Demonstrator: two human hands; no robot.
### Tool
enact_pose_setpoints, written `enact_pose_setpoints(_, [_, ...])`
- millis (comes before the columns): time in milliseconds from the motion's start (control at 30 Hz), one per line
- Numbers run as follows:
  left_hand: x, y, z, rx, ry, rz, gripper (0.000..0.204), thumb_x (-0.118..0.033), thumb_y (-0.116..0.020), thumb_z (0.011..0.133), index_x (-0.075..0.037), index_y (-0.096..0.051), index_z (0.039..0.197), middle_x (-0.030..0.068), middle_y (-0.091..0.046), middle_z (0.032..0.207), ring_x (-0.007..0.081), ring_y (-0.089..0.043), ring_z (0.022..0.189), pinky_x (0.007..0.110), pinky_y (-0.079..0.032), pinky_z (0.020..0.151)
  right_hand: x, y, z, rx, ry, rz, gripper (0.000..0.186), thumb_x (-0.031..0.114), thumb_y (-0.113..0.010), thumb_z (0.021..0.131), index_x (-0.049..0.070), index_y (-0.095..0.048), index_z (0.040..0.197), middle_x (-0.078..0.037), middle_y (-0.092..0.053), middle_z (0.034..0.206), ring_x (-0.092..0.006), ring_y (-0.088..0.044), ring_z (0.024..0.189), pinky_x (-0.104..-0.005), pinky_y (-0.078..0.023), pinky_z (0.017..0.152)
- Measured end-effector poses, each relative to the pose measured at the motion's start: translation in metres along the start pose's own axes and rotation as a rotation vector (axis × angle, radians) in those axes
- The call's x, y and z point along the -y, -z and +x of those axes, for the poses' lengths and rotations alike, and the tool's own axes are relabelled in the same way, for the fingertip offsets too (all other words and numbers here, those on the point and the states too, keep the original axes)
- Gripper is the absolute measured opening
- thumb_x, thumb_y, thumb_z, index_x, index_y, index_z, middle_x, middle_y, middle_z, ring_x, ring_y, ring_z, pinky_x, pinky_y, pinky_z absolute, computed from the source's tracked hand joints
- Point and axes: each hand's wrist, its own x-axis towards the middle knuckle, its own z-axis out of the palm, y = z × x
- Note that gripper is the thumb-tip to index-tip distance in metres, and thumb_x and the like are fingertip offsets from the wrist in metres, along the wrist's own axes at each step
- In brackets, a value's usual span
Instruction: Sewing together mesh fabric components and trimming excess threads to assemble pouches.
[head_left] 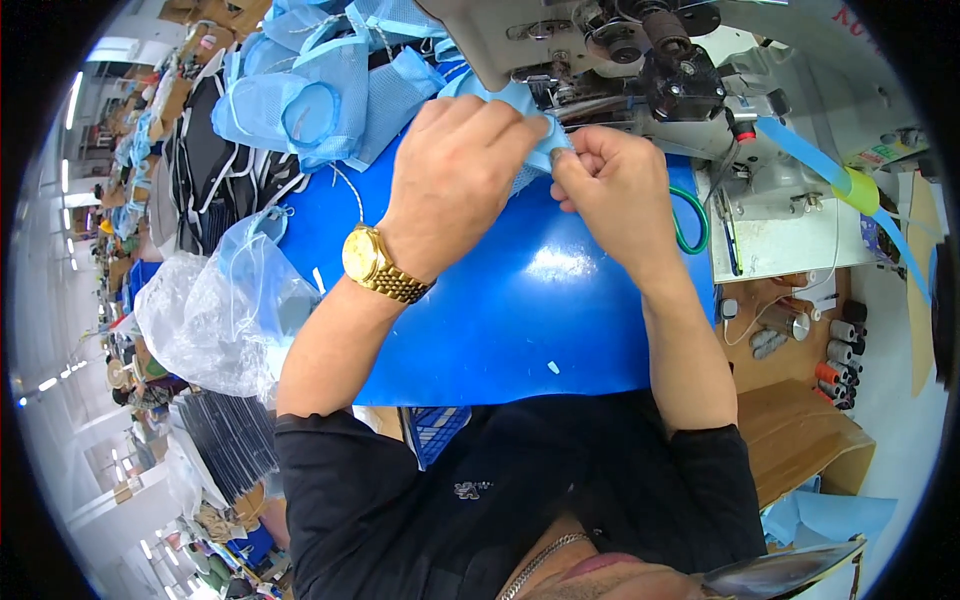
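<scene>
A piece of light blue mesh fabric (545,150) lies at the needle end of a sewing machine (480,40). My left hand (455,165), with a gold watch (365,255) on its wrist, is bent over the fabric. Its fingers curl down onto the piece, and the fingertips are partly hidden. My right hand (615,180) pinches the fabric's near right edge between thumb and fingers. Both hands are close together, just in front of the machine's presser area.
Light blue mesh pieces with cords (320,100) are heaped at the back left. A clear plastic bag (220,310) hangs by the left edge of the blue tabletop (500,330). A green ring-shaped handle (705,220) lies right of my right wrist. Thread spools (840,350) stand lower right.
</scene>
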Motion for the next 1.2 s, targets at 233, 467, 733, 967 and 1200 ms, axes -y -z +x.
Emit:
enact_pose_setpoints(233, [-0.006,0.007,-0.001,0.027,0.072,0.037,0.019,-0.006,-0.069,0.071,-0.009,-0.062,0.089,0.0057,-0.058,0.078,0.0260,-0.058,0.073,0.038,-0.046,0.074,-0.001,-0.024,-0.007,-0.213,-0.143,0.319,0.017,0.015,-0.072,0.078,-0.001,-0.067,0.076,-0.011,-0.064,0.059,-0.0213,-0.064,0.051,-0.0320,-0.049,0.050])
enact_pose_setpoints(467, [-0.008,0.007,-0.001,0.111,0.019,-0.003,0.020,-0.005,-0.071,0.071,-0.009,-0.064,0.089,0.0055,-0.058,0.080,0.0249,-0.059,0.075,0.036,-0.046,0.073,-0.007,-0.016,-0.013,-0.241,0.087,-0.149,0.018,0.015,-0.075,0.074,0.000,-0.067,0.077,-0.010,-0.065,0.065,-0.0235,-0.064,0.057,-0.0318,-0.050,0.056])
enact_pose_setpoints(733, [0.001,0.000,-0.008,-0.061,-0.046,-0.024,0.017,-0.008,-0.070,0.073,-0.009,-0.066,0.090,0.0020,-0.063,0.092,0.0194,-0.061,0.085,0.036,-0.047,0.082,-0.007,0.007,-0.004,0.181,-0.136,0.147,0.017,0.015,-0.071,0.078,-0.001,-0.069,0.081,-0.010,-0.064,0.064,-0.0129,-0.057,0.054,-0.0286,-0.046,0.054])
enact_pose_setpoints(967, [0.004,0.007,-0.008,-0.016,-0.045,-0.024,0.018,-0.008,-0.073,0.074,-0.009,-0.069,0.091,0.0017,-0.068,0.093,0.0198,-0.064,0.091,0.037,-0.047,0.082,-0.008,0.006,-0.007,0.084,0.059,-0.067,0.022,0.019,-0.069,0.080,-0.002,-0.065,0.072,-0.010,-0.055,0.054,-0.0149,-0.052,0.048,-0.0297,-0.041,0.050])
enact_pose_setpoints(1200, [-0.002,0.008,-0.004,-0.011,-0.041,0.040,0.015,-0.010,-0.073,0.077,-0.011,-0.069,0.091,0.0004,-0.065,0.083,0.0186,-0.061,0.079,0.036,-0.045,0.079,-0.009,0.006,-0.002,0.078,-0.035,0.081,0.019,0.017,-0.068,0.081,-0.002,-0.069,0.080,-0.008,-0.063,0.059,-0.0110,-0.054,0.050,-0.0281,-0.042,0.050])
